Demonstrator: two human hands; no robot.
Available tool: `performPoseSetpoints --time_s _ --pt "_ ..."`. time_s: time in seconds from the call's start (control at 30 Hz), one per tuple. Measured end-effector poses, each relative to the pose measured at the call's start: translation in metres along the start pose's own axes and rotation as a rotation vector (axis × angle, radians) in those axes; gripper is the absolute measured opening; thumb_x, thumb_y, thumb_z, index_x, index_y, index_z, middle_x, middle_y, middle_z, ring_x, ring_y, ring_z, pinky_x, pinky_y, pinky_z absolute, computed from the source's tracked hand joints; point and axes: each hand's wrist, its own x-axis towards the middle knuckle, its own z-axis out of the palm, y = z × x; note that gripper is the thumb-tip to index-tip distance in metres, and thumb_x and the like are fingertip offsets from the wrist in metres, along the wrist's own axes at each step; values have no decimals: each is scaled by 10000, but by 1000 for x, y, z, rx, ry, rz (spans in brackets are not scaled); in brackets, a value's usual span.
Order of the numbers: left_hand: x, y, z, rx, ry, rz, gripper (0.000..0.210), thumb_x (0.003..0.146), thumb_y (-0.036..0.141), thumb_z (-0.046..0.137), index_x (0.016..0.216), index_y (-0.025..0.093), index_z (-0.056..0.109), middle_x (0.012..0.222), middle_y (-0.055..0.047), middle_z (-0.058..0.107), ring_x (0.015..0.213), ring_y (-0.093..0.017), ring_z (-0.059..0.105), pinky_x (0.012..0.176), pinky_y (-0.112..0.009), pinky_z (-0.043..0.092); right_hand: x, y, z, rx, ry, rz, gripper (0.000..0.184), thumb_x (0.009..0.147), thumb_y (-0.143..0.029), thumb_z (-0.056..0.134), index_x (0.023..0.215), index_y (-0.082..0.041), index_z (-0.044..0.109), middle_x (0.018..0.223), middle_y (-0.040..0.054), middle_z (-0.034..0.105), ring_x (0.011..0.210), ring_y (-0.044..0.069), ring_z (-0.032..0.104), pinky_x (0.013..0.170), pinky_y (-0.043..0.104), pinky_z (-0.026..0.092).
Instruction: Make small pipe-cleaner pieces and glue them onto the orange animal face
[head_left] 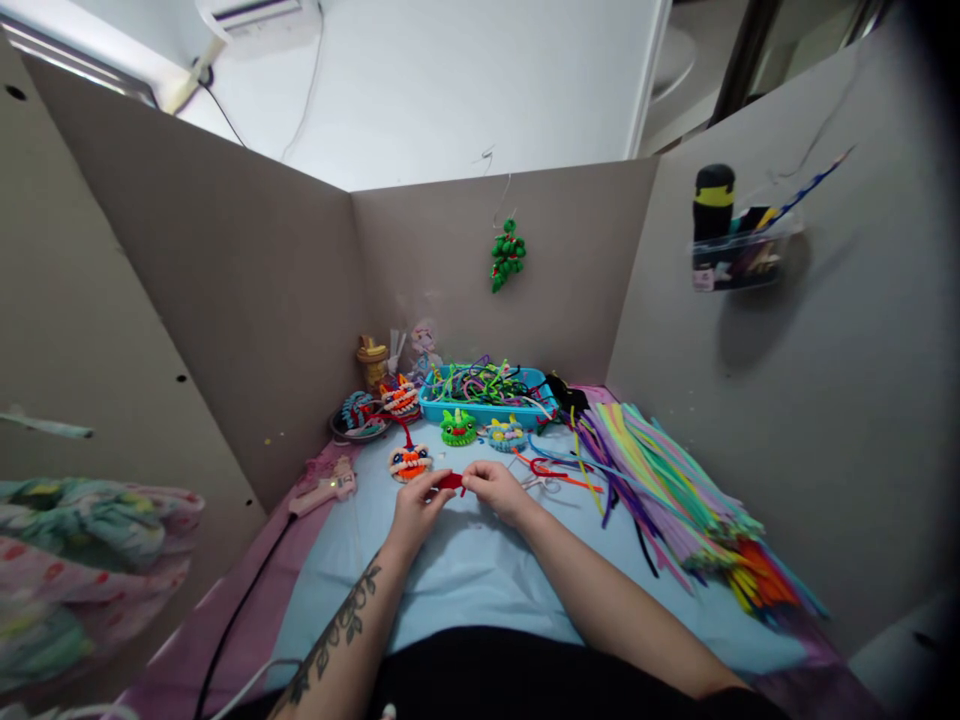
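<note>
Both my hands meet over the blue-covered table. A small dark red piece of pipe cleaner (451, 482) is pinched between them. My left hand (420, 505) grips its left side with thumb and fingers. My right hand (491, 488) pinches its right end, where a short red tip hangs down. Just behind my left hand sits an orange and white pipe-cleaner animal head (409, 462) with a red stem rising from it. A green pipe-cleaner head (458, 428) and a light blue and yellow one (507, 434) stand farther back. Scissors (541, 483) lie beside my right hand, partly hidden.
A blue basket (487, 411) of pipe-cleaner scraps stands at the back. Bundled pastel pipe cleaners (667, 480) spread over the right side. A pink glue gun (324, 492) with a black cord lies left, near a dark bowl (360, 432). Grey partitions (495, 330) enclose the table.
</note>
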Motion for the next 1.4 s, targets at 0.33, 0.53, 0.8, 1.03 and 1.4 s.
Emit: performPoseSetpoints --time_s 0.33,0.53,0.8,1.03,1.4 --pt "5 -10 -6 -246 -61 -221 319 713 332 607 957 139 683 827 -75 686 604 -138 610 591 -272 522 -2 -8 -5 -21 -41 10 147 672 -292 572 623 -154 555 447 -67 399 412 63 306 413 188 213" --pt "7 -12 -5 -274 -67 -263 267 675 324 648 855 134 700 690 -63 688 589 -153 619 570 -267 514 -1 -1 -7 -78 -66 -46 140 694 -281 568 643 -151 581 477 -58 444 447 72 346 456 195 256" --pt "5 -4 -4 -363 -110 -379 354 666 359 662 931 124 657 768 -88 710 716 -200 664 576 -256 501 0 -4 -8 -259 18 -155 118 711 -231 548 650 -146 602 607 -13 559 593 113 483 580 221 366" --pt "6 -2 -3 -326 -89 -409 236 656 280 634 830 121 650 615 -52 689 600 -172 650 536 -242 478 0 -3 -7 -341 18 -164 112 710 -209 539 656 -143 612 613 -7 578 601 117 503 588 217 379" --pt "5 -1 0 -295 -95 -423 278 650 255 627 888 111 633 680 -65 701 646 -176 659 510 -209 448 3 2 -6 -343 59 -159 110 700 -203 541 631 -148 607 605 -3 579 601 120 507 593 220 384"
